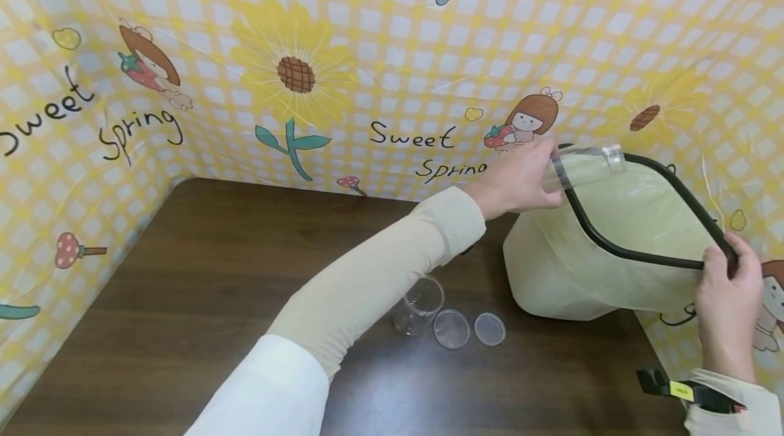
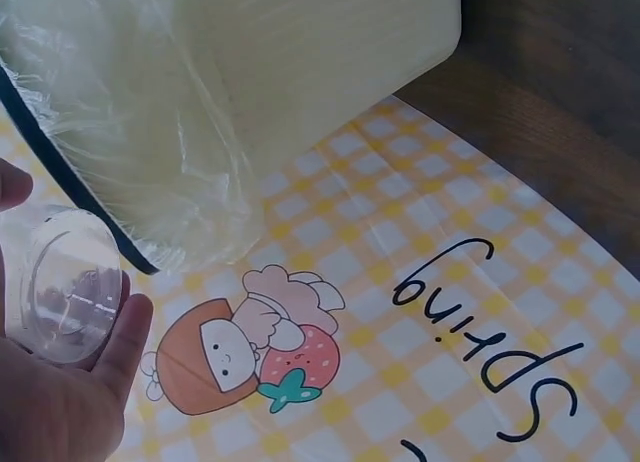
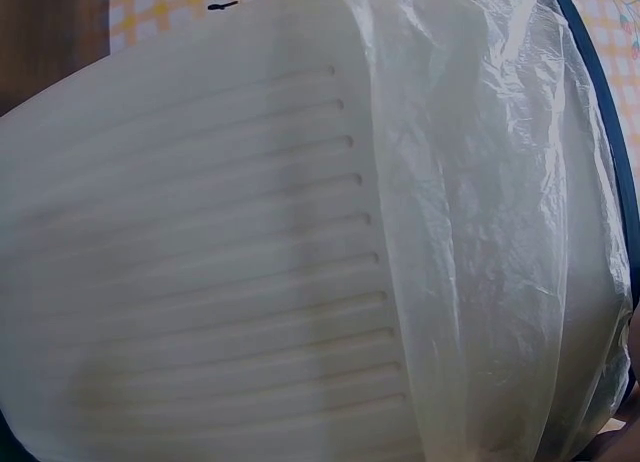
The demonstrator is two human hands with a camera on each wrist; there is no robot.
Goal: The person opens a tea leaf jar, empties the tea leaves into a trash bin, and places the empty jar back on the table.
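Note:
My left hand [image 1: 520,177] grips a clear plastic jar [image 1: 588,165], tipped sideways over the rim of a pale trash bin [image 1: 545,273]. The jar's mouth end points right, over the bin's inside; its round base [image 2: 72,287] faces the left wrist camera. I cannot make out any contents in it. My right hand [image 1: 729,293] holds the bin's black rim [image 1: 698,205] at the near right corner, the thumb inside and fingers outside. A thin plastic bag [image 3: 480,202] lines the bin and folds down over its outer wall.
On the dark wooden table [image 1: 214,273] stands a clear open jar [image 1: 419,307], partly behind the left forearm. Two clear round lids [image 1: 451,329] lie flat to its right. A yellow checked cloth [image 1: 380,69] covers the walls behind and at both sides.

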